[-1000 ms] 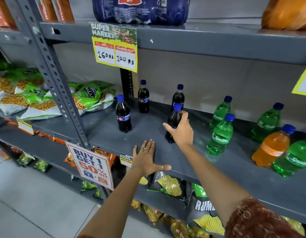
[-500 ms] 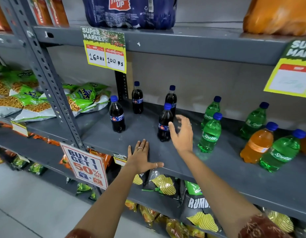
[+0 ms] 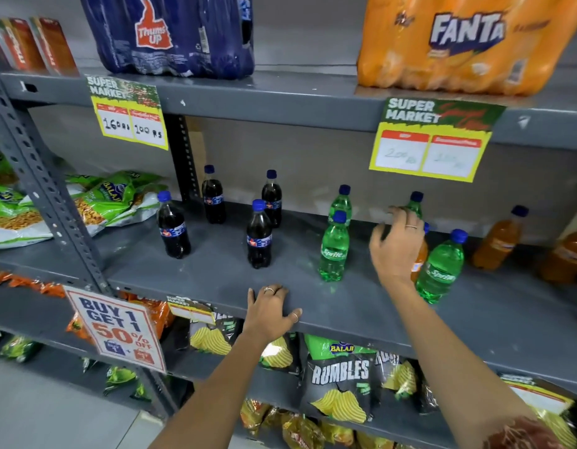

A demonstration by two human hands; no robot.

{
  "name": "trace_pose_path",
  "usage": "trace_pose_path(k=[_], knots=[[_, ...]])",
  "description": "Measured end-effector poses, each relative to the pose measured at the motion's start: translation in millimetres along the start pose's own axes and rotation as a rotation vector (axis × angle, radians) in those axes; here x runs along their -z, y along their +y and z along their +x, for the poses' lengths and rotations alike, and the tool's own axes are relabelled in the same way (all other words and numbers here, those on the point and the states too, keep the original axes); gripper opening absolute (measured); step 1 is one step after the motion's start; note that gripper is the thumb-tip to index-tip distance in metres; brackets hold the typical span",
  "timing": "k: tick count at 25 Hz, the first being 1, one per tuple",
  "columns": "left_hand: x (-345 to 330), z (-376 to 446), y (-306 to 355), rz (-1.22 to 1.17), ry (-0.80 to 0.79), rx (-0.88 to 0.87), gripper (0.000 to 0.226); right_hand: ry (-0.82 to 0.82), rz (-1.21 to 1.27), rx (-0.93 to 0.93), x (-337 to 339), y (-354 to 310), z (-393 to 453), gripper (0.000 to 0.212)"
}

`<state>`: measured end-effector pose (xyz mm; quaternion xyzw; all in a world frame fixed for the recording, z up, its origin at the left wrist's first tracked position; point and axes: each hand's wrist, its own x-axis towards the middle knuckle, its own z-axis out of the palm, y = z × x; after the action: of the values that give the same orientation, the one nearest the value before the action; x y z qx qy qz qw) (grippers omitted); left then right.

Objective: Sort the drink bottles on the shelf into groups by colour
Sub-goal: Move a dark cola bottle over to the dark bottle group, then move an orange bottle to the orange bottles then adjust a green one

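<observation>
Several dark cola bottles (image 3: 259,238) with blue caps stand grouped on the left of the grey shelf (image 3: 313,306). To their right stand green Sprite bottles (image 3: 334,251), with another green one (image 3: 440,270) further right. An orange bottle (image 3: 420,254) is mostly hidden behind my right hand (image 3: 397,244), which hovers with fingers spread and holds nothing. More orange bottles (image 3: 497,243) stand at the far right. My left hand (image 3: 271,312) lies flat on the shelf's front edge.
Above are a blue Thums Up pack (image 3: 173,34) and an orange Fanta pack (image 3: 458,43). Yellow price tags (image 3: 429,144) hang from the upper shelf. Snack bags (image 3: 340,387) fill the lower shelf, green bags (image 3: 112,199) lie left, beyond a slotted upright (image 3: 50,202).
My right hand let go of the dark cola bottle and moved right to the green and orange bottles. The view shifted right and up. My left hand stayed on the shelf edge.
</observation>
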<state>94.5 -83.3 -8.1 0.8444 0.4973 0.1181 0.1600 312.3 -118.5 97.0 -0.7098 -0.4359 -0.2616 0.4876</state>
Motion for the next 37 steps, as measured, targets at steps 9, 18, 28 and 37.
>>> trace_pose_path(k=[9,18,28,37], knots=[[-9.0,-12.9,39.3,0.052,-0.049,-0.036,0.054,-0.264,-0.032,-0.067,31.3,36.4,-1.3,0.024],[-34.0,-16.0,107.1,0.091,-0.136,-0.173,0.052,-0.257,-0.003,0.047,100.2,72.8,-20.8,0.026],[-67.1,0.0,177.0,0.108,-0.193,-0.318,0.056,-0.170,-0.155,-0.148,153.0,153.2,0.7,0.031],[-81.4,21.0,178.7,0.066,-0.184,-0.323,0.066,-0.196,-0.181,-0.235,138.1,200.3,38.8,0.032]])
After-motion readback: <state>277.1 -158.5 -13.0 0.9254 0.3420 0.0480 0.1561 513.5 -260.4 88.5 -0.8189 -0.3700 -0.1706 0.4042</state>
